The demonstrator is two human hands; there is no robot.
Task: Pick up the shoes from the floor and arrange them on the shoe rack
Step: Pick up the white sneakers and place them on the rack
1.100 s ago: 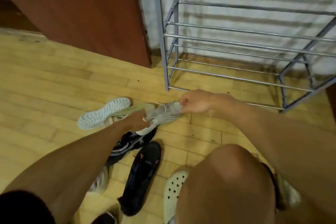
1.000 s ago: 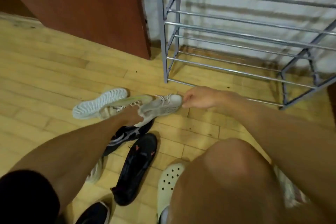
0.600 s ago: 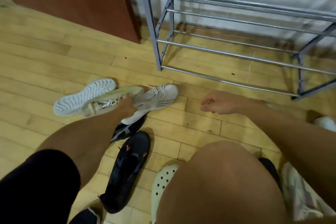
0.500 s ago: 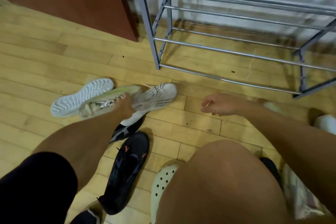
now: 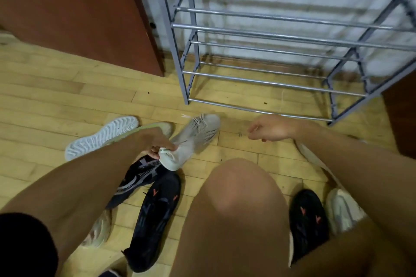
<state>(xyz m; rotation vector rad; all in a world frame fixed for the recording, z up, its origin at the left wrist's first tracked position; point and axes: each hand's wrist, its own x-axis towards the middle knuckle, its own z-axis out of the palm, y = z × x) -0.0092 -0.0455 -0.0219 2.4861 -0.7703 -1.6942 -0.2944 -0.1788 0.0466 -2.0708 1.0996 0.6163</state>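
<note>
While the left hand (image 5: 155, 143) grips the heel end of the grey knit sneaker (image 5: 198, 135), fingers curled round the collar, the shoe points toe-first toward the shoe rack (image 5: 270, 84). The toe is near the rack's lowest front rail but apart from it. I cannot tell whether the toe rests on the floor (image 5: 67, 101). The heel sits over a black-and-grey sneaker (image 5: 137, 175).

Right hand (image 5: 270, 129): hovers over the floor to the right of the grey knit sneaker, not touching it. Its fingers are loosely curled, thumb close to forefinger, with nothing held.

Other shoes on the floor:
- a white-soled shoe (image 5: 101, 137) lying sole up, left of the left hand
- a pale green shoe (image 5: 163, 126) just beside it (mostly hidden by the left wrist)
- a black shoe with orange marks (image 5: 155, 220) next to the bare knee (image 5: 236, 198)
- a second black shoe (image 5: 308, 220) with the same marks, right of the knee
- a pale shoe (image 5: 342, 211) just beside that one, partly under the right forearm
- one more light shoe (image 5: 99, 231) under the left forearm, details unclear

The rack is grey metal with horizontal rails in tiers. It stands against a pale wall, just right of a brown wooden panel (image 5: 78, 7).
</note>
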